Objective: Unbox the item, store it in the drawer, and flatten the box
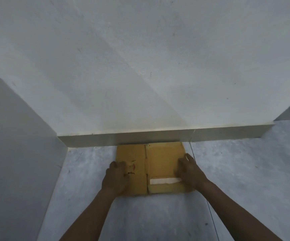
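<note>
A brown cardboard box (159,162) lies flat on the grey floor, its far edge against the white skirting. A strip of white tape (165,181) shows near its front right. My left hand (116,176) rests on the box's left part, fingers curled down onto the cardboard. My right hand (188,168) presses on the right edge, fingers bent over it. No unboxed item and no drawer are in view.
A white wall (140,66) fills the upper view, with a pale skirting board (158,136) at its foot. Another wall (15,153) closes the left side. A thin dark line (210,211) crosses the grey floor (158,220) at right.
</note>
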The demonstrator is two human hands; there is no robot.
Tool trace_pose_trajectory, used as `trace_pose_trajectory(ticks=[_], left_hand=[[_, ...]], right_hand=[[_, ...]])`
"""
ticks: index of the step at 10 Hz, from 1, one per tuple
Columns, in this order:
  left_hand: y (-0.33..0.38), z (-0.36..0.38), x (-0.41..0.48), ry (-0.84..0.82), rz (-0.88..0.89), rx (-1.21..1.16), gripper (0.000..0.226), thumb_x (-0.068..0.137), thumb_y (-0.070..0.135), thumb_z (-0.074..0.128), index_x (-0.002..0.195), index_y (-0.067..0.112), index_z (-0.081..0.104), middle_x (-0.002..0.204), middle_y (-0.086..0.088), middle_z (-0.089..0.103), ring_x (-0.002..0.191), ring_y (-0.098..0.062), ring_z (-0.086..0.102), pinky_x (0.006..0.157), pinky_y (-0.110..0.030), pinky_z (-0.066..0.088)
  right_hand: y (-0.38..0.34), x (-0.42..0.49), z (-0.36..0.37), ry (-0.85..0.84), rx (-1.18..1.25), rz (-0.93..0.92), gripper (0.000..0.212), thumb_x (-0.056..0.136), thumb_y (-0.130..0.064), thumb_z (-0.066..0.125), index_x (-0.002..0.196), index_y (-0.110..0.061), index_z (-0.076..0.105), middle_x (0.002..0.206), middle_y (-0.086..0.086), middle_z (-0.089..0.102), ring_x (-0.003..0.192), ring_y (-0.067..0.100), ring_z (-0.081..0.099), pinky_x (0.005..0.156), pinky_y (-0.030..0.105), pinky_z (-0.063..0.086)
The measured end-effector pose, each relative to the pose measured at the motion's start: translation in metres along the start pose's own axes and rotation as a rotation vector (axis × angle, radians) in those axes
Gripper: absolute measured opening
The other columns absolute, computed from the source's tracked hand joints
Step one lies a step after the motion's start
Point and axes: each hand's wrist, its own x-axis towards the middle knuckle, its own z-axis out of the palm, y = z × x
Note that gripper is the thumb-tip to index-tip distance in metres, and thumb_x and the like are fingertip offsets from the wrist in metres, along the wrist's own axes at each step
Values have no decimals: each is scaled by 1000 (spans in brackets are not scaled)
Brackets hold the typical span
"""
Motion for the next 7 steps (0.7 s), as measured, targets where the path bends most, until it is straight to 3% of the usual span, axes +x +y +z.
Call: trace_pose_trajectory(ticks=[2,4,5,6,7], left_hand=[[7,0,-5,-23,-12,69,37,89,25,42,126,19,48,139,-10,39,118,-34,44,89,-42,50],[3,-2,-5,-70,-1,109,43,90,29,41,132,24,43,138,-6,42,121,-28,44,93,-41,48],[7,-8,-2,-73,-11,217,49,90,38,40,138,26,38,142,-5,44,126,-28,44,105,-45,37],[14,-19,-1,-70,-18,227,57,94,46,37,147,26,26,152,-6,35,136,-28,37,113,-49,25],[30,-36,-17,-84,-10,170,58,96,46,39,148,27,25,153,-6,33,137,-26,35,114,-47,24]], right_hand=[[-14,0,2,-89,-124,46,51,94,-33,52,138,-13,36,159,9,16,131,40,40,105,45,38],[-19,-1,1,-116,-186,69,44,95,-30,48,134,-12,38,155,12,21,129,39,40,104,47,39],[-24,0,-4,-127,-186,72,42,93,-31,47,129,-10,41,148,14,30,128,39,38,104,47,38],[-32,-4,-14,-55,-123,82,52,94,-42,47,136,-13,38,146,10,35,134,35,32,106,49,36],[-41,-21,-30,-22,-107,86,60,96,-51,41,144,-17,32,156,7,24,143,32,22,109,51,33]])
